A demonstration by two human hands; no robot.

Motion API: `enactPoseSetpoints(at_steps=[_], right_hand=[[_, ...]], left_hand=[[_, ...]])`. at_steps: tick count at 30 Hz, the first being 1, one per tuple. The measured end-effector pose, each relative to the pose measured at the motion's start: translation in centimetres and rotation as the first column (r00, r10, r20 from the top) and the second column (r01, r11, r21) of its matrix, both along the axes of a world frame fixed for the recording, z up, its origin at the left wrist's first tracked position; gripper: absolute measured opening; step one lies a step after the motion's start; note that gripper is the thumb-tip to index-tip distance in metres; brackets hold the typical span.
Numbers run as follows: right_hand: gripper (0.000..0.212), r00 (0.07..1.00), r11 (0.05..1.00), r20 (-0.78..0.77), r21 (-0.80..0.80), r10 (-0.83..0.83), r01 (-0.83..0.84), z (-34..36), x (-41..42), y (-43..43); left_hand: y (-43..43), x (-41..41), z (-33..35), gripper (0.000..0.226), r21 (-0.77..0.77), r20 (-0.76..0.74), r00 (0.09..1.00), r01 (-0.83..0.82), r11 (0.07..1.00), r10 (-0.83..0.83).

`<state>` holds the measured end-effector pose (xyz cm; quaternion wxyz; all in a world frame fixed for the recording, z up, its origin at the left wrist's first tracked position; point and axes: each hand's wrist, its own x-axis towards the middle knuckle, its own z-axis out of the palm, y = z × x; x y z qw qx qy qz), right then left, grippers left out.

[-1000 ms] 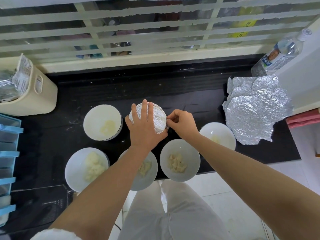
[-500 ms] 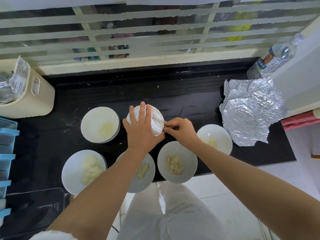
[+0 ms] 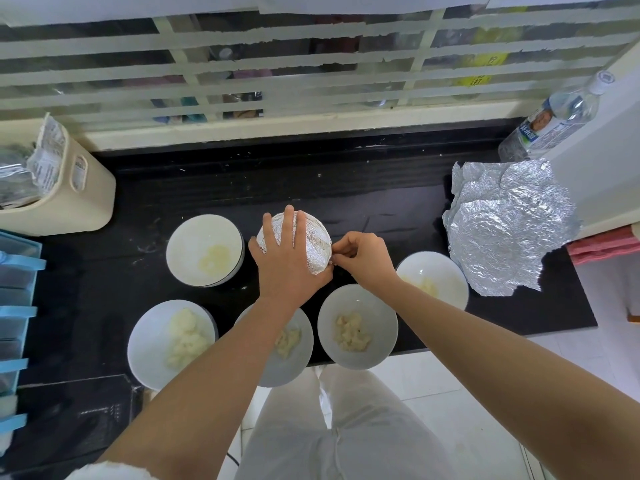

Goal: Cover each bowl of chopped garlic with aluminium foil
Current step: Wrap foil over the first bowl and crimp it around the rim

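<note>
Both arms extended, left hand (image 3: 287,268) presses flat on the foil-covered bowl (image 3: 317,244), right hand (image 3: 367,259) pinches its edge.

Under my left hand (image 3: 284,268) the foil cover (image 3: 313,242) is thin silvery metal, finely crinkled, with a dull shine. The fingers of my right hand (image 3: 363,261) pinch its creased edge. Right of the foil cover, the loose foil sheet (image 3: 505,223) is more crumpled and glitters. The open bowl (image 3: 204,251) to its left looks glazed white, smooth and glossy. The worktop (image 3: 207,188) beneath is black and matt, scuffed with pale smears. Far right of the foil cover, the water bottle (image 3: 550,123) is clear plastic.
</note>
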<state>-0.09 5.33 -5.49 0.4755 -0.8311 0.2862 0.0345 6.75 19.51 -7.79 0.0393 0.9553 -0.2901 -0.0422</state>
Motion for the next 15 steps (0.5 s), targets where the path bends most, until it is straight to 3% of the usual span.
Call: enactPoseSetpoints(at_steps=[8, 15], right_hand=[[0.017, 0.997, 0.999, -0.067, -0.004, 0.041, -0.042, 0.56, 1.07, -0.50], [0.010, 0.994, 0.995, -0.078, 0.053, -0.076, 0.081, 0.17, 0.83, 0.06]], left_hand=[[-0.02, -0.09, 0.13, 0.101, 0.001, 0.004, 1.000, 0.006, 1.000, -0.006], [0.03, -0.07, 0.24, 0.102, 0.017, -0.003, 1.000, 0.004, 1.000, -0.004]])
